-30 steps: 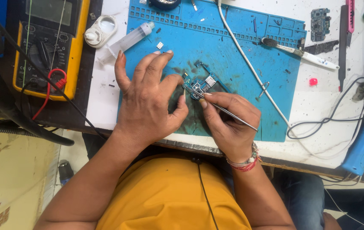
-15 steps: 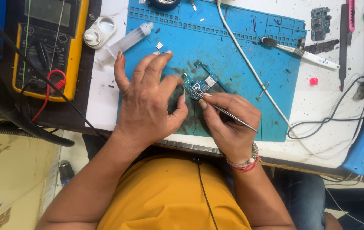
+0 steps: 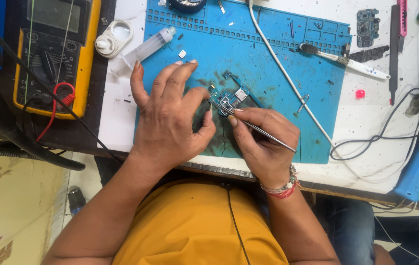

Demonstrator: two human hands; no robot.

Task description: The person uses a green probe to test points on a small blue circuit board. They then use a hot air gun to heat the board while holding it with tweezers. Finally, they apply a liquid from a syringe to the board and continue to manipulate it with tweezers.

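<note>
Almost nothing is being changed from a second ago: both hands are being kept in the same spots over the small blue circuit board (image 3: 230, 99), and only the tip of the thin metal tweezers (image 3: 256, 129) is being nudged a touch along it. That board is being worked on at the middle of the blue silicone work mat (image 3: 288, 59), which is lying on the white speckled bench top (image 3: 366, 118). The left hand (image 3: 167, 120) is being spread flat on the mat, fingers apart, with the thumb and forefinger being pressed against the board's left edge to steady it. The right hand (image 3: 263, 142) is being curled just below and to the right, its fingers being pinched together and clamped on the tweezers, whose point is being held on the board. A clear plastic syringe (image 3: 145, 49) is being left lying at the mat's upper left corner, near the left fingertips. Further left, a yellow-cased multimeter (image 3: 55, 56) is being seen with its red lead. A white-handled brush (image 3: 346, 61) is resting at the mat's upper right, and a blue-handled tool (image 3: 418, 169) is lying at the bench's right edge.
</note>
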